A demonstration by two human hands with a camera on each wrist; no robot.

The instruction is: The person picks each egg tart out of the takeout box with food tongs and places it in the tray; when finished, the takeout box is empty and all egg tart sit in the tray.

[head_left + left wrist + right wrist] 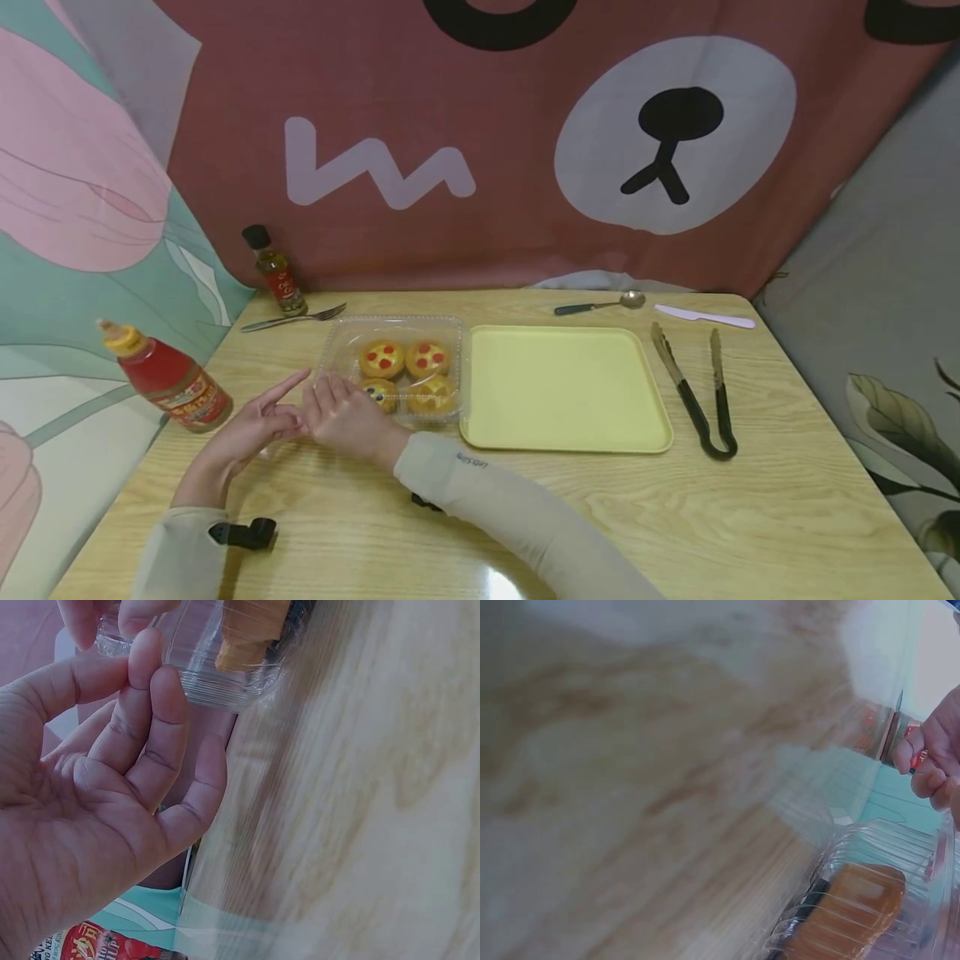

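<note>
A clear plastic clamshell container (pixel 452 329) with several small round tarts (pixel 382 360) lies left of the tray. At its near left corner both hands meet. My left hand (pixel 255 429) pinches at the container's edge with thumb and a bent finger, its index finger stretched out. In the left wrist view, the thumb and fingertips (pixel 144 656) come together beside the ribbed plastic wall (pixel 217 694). My right hand (pixel 348 417) is curled over the same corner, fingers bent at the rim; its fingertips are partly hidden. The right wrist view has the container (pixel 889 836) low at the right.
A yellow tray (pixel 562 387) lies right of the container, black-handled tongs (pixel 705 408) beyond it. Behind are a spoon (pixel 600 306), a pale knife (pixel 705 317), a fork (pixel 292 317) and a black-capped bottle (pixel 277 275). A ketchup bottle (pixel 176 383) stands left.
</note>
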